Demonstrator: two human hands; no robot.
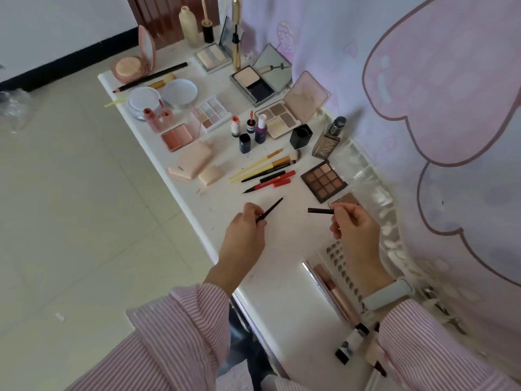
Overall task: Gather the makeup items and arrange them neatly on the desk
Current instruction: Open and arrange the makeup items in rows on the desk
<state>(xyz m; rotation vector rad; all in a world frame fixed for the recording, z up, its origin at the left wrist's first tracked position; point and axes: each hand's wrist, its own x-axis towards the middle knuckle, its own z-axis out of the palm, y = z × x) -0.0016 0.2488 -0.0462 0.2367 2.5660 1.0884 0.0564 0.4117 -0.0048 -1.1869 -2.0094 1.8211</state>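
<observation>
Over the near middle of the white desk [284, 300], my left hand [244, 230] pinches a thin black eyeliner pen [272, 208], its tip pointing up and right. My right hand [356, 225] pinches the black pen cap [320, 211], which points left toward the pen; a gap separates the two parts. Beyond them lie several pens and yellow-handled brushes [262, 169], a brown eyeshadow palette [323, 179], a foundation bottle [328, 139], small nail polish bottles [248, 131], open powder compacts [255, 81] and blush [177, 138].
A lash tray [337, 256] and tubes [335, 294] lie under my right forearm. A small bottle [352, 344] sits by the near edge. A clear plastic organiser [372, 190] lines the right side against a pink cartoon curtain [439, 108]. The desk's left edge drops to tiled floor [70, 207].
</observation>
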